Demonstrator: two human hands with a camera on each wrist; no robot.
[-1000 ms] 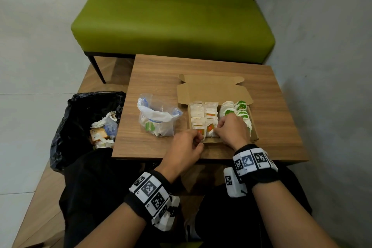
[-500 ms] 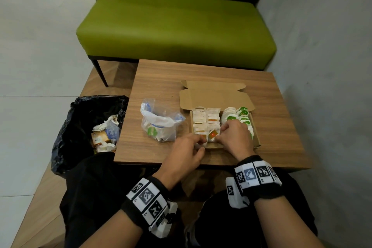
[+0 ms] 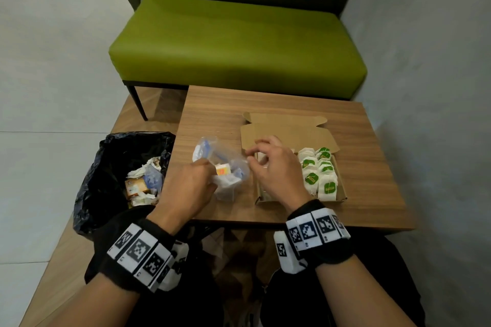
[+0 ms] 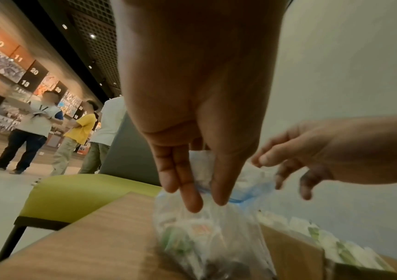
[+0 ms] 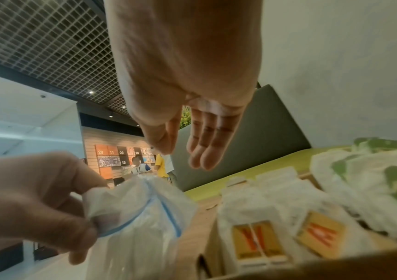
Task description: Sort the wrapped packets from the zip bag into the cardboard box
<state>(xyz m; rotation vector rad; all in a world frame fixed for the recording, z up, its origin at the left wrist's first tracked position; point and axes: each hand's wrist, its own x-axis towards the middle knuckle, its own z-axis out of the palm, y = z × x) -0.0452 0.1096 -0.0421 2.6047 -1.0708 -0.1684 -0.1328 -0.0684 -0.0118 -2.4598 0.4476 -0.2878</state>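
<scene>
Both hands have left the near end of the cardboard box [image 3: 292,130] since a second ago. Under and right of the right hand [image 3: 276,167] it holds rows of packets. The zip bag [image 3: 225,167] sits between the hands; the left hand [image 3: 186,188] pinches its rim, while the right hovers empty, fingers loosely spread. Judged step: fetching another packet; next the right must reach into the mouth. Only the right wrist view shows the orange-labelled packets [image 5: 259,240] in the box.
</scene>
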